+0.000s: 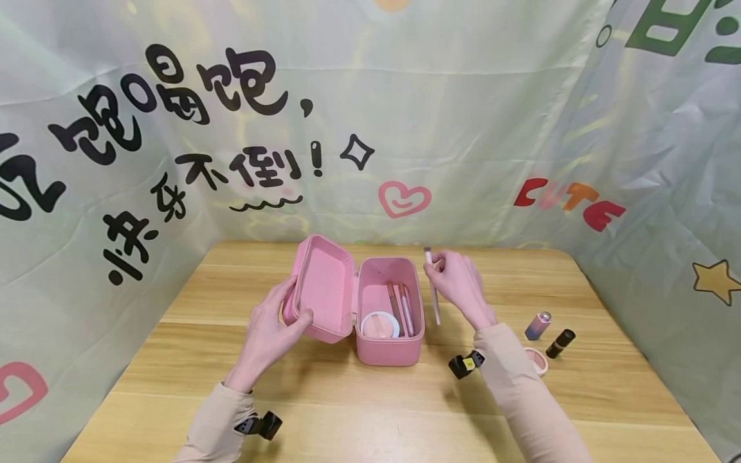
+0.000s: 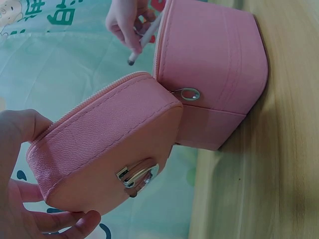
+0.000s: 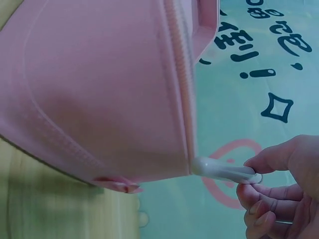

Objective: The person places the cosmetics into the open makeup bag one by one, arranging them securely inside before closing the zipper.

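A pink zippered cosmetic case (image 1: 389, 354) stands on the table with its lid (image 1: 325, 283) swung out to the left. My left hand (image 1: 269, 331) grips the lid's outer edge, thumb on the near rim and fingers behind. In the left wrist view, the lid's outside carries a metal handle fitting (image 2: 137, 177). My right hand (image 1: 461, 283) pinches a slim, pale makeup brush (image 1: 436, 305) just right of the case, dark tip up. In the right wrist view, the brush's pale end (image 3: 214, 168) overlaps the case rim. Inside the case lie a round white-rimmed puff (image 1: 379, 325) and slim sticks (image 1: 407, 312).
To the right on the wooden table (image 1: 324, 411) are a pink-and-blue tube (image 1: 538, 326), a black tube (image 1: 560, 344) and a round pink item (image 1: 538, 361) partly behind the right sleeve. A printed cloth backdrop (image 1: 463, 116) hangs behind and beside the table.
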A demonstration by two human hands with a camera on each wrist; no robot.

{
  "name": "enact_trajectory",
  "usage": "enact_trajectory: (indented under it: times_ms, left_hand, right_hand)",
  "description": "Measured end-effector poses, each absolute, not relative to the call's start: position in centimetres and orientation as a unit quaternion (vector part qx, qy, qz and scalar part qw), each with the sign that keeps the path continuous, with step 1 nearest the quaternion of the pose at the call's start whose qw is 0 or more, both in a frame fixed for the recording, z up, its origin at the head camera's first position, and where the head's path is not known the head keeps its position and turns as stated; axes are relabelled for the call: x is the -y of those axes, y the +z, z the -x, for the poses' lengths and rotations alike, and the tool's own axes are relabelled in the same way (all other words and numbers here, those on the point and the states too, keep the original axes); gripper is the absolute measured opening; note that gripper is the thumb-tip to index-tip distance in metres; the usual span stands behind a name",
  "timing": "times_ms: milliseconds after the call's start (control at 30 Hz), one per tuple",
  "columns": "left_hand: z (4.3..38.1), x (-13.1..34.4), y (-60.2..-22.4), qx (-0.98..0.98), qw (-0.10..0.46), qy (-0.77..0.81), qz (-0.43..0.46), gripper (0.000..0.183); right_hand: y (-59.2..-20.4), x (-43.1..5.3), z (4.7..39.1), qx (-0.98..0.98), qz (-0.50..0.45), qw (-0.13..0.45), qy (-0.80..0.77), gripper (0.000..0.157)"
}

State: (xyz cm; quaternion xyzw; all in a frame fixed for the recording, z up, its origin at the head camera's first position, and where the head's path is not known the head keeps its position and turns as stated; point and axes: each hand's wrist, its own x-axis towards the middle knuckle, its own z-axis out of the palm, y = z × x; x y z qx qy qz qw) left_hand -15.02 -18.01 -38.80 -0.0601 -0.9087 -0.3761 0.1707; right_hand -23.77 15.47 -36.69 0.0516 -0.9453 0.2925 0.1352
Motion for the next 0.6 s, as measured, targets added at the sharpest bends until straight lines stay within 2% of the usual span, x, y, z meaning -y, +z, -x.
enact_trajectory:
  times_ms: [200,400,600]
  left_hand:
    - [15.0,17.9,-38.8,0.909,0.171,-0.376,0.063,0.07]
    - [15.0,17.9,-38.8,0.905,0.175,-0.381,0.066,0.07]
    - [15.1,17.9,-38.7,0.904,0.181,-0.38,0.071,0.07]
  right_hand:
    - [-35.5,-14.8,23.8,0.946,-0.06,0.138,0.287,0.03]
    - [-34.3,-13.4,24.2,0.955,-0.07,0.105,0.267,0.029]
    - [-33.3,-12.0,24.8,0.964,-0.068,0.085,0.244,0.019]
